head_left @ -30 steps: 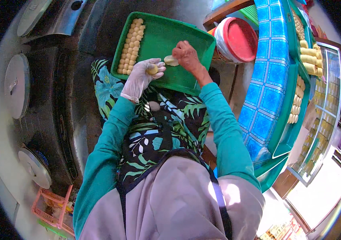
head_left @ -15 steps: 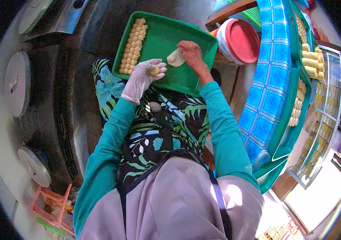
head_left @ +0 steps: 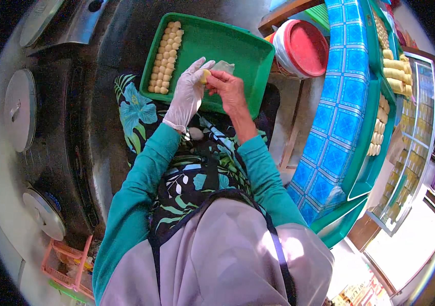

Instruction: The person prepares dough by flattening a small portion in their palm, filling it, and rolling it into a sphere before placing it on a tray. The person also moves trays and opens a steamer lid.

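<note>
Right hand (head_left: 231, 93) joins left hand (head_left: 189, 93) at the yellow ball (head_left: 205, 77).
Both now hold it between fingertips, the pale sheet (head_left: 224, 66) let go in the green tray (head_left: 252, 57).

Green tray (head_left: 207, 43), pale yellow dough balls (head_left: 165, 57)

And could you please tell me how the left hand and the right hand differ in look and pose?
The left hand wears a thin white glove, while the right hand is bare. The left hand's fingers mostly point forward, whereas the right hand's point inward, toward the left hand. Both meet at the small yellow ball.
</note>
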A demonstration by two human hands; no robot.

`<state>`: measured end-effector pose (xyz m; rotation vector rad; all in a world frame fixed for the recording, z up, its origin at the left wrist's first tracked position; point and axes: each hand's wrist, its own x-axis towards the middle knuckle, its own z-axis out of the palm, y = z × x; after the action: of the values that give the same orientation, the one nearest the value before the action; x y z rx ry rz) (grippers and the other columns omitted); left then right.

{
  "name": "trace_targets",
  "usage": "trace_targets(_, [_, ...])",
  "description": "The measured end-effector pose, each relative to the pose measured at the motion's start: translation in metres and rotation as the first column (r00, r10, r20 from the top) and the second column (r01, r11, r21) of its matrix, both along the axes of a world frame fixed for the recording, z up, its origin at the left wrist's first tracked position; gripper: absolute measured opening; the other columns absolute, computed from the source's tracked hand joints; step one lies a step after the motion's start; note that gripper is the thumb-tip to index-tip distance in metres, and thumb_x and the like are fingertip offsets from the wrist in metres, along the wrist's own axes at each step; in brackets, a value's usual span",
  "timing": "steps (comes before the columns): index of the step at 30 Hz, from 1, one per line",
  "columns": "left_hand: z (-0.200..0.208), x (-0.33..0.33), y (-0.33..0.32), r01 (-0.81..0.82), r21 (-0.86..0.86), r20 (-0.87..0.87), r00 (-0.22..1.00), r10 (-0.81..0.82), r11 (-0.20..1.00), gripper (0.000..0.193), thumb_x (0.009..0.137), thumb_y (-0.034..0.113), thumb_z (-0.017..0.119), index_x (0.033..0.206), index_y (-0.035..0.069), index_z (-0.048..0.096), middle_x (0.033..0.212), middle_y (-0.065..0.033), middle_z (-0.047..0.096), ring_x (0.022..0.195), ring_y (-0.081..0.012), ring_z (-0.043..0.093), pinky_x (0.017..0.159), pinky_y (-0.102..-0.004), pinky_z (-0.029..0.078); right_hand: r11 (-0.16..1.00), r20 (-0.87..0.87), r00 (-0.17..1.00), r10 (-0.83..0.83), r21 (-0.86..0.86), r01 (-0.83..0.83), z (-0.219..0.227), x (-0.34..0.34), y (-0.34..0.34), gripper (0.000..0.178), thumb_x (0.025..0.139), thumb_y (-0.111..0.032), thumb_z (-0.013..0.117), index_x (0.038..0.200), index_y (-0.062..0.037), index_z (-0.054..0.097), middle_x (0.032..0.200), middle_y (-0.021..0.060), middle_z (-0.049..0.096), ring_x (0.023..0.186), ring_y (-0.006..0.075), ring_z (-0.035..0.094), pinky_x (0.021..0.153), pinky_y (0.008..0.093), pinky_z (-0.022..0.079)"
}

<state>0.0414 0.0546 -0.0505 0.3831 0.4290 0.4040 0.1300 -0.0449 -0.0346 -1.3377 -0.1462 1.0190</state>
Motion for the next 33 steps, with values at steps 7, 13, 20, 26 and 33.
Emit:
trace_targets(7, [-0.003, 0.002, 0.003, 0.621, 0.721, -0.456, 0.760, 0.463, -0.308, 0.058, 0.089, 0.023, 0.057, 0.142, 0.008, 0.036, 0.143, -0.0098, 0.044, 0.134, -0.0454, 0.030, 0.106, -0.0595, 0.028, 0.941, -0.041, 0.940, -0.339, -0.040, 0.337, -0.008, 0.026, -0.029, 0.029, 0.082, -0.007, 0.071, 0.107, 0.0034, 0.062, 0.089, 0.0095, 0.068, 0.067, 0.0149, 0.064, 0.054, 0.0266, 0.050])
trace_targets(13, [-0.017, -0.005, -0.011, 0.638, 0.468, -0.459, 0.767, 0.448, -0.612, 0.068, 0.089, 0.049, 0.052, 0.142, 0.009, 0.039, 0.148, -0.0049, 0.036, 0.139, -0.0493, 0.013, 0.105, -0.0707, 0.011, 0.924, -0.031, 0.925, -0.380, -0.069, 0.377, -0.010, 0.032, -0.045, 0.024, 0.080, -0.005, 0.070, 0.102, 0.0007, 0.064, 0.087, 0.0074, 0.068, 0.064, 0.0129, 0.062, 0.052, 0.0251, 0.048])
trace_targets(20, [-0.010, 0.007, -0.022, 0.628, 0.444, -0.474, 0.770, 0.427, -0.639, 0.065, 0.091, 0.049, 0.049, 0.143, 0.012, 0.037, 0.150, -0.0045, 0.034, 0.139, -0.0502, 0.014, 0.105, -0.0702, 0.012, 0.916, -0.038, 0.918, -0.396, -0.085, 0.392, -0.012, 0.032, -0.050, 0.023, 0.082, -0.006, 0.069, 0.103, 0.0010, 0.063, 0.087, 0.0078, 0.068, 0.065, 0.0132, 0.063, 0.054, 0.0249, 0.048])
trace_targets(26, [-0.017, 0.005, -0.024, 0.590, 0.474, -0.451, 0.800, 0.396, -0.653, 0.065, 0.088, 0.051, 0.051, 0.137, 0.008, 0.047, 0.148, -0.0025, 0.037, 0.140, -0.0473, 0.013, 0.106, -0.0693, 0.011, 0.917, -0.026, 0.920, -0.392, -0.085, 0.389, -0.009, 0.032, -0.050, 0.022, 0.083, -0.006, 0.068, 0.102, 0.0010, 0.063, 0.085, 0.0070, 0.068, 0.064, 0.0129, 0.062, 0.054, 0.0250, 0.048])
trace_targets(33, [-0.016, 0.001, -0.029, 0.576, 0.455, -0.485, 0.800, 0.353, -0.679, 0.065, 0.088, 0.050, 0.052, 0.139, 0.010, 0.045, 0.150, -0.0023, 0.034, 0.139, -0.0495, 0.014, 0.106, -0.0702, 0.010, 0.899, 0.020, 0.907, -0.422, -0.118, 0.421, -0.015, 0.043, -0.048, 0.020, 0.081, -0.007, 0.069, 0.100, -0.0001, 0.065, 0.084, 0.0062, 0.068, 0.062, 0.0117, 0.062, 0.050, 0.0241, 0.047])
